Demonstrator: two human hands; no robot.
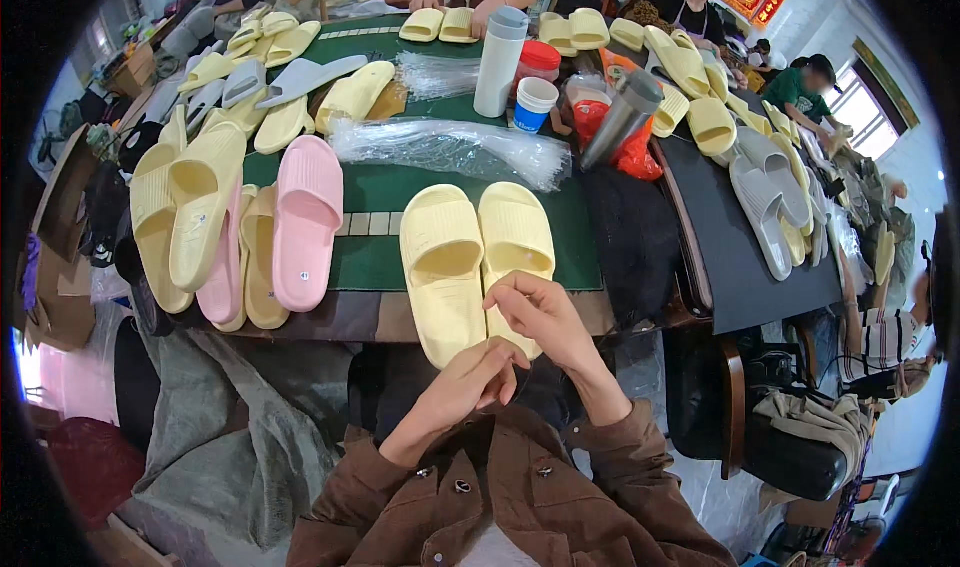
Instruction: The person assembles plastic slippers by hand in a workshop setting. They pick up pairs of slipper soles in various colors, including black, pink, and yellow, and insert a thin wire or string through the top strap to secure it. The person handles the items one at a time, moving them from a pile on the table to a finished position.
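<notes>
A pair of pale yellow slide sandals lies side by side at the table's front edge, the left slide whole in view and the right slide partly covered by my hand. Over the right slide's footbed is my right hand, its fingers curled in a pinch. My left hand is closed just below the heels, fingertips bent together. Whatever either hand pinches is too thin or hidden to make out. Beyond the slides lies a bundle of clear plastic strands.
Pink slides and yellow slides stand at the left. A white bottle, blue-white cup and grey flask are behind. Grey slides lie on the black table at right. A person sits opposite; a chair is at lower right.
</notes>
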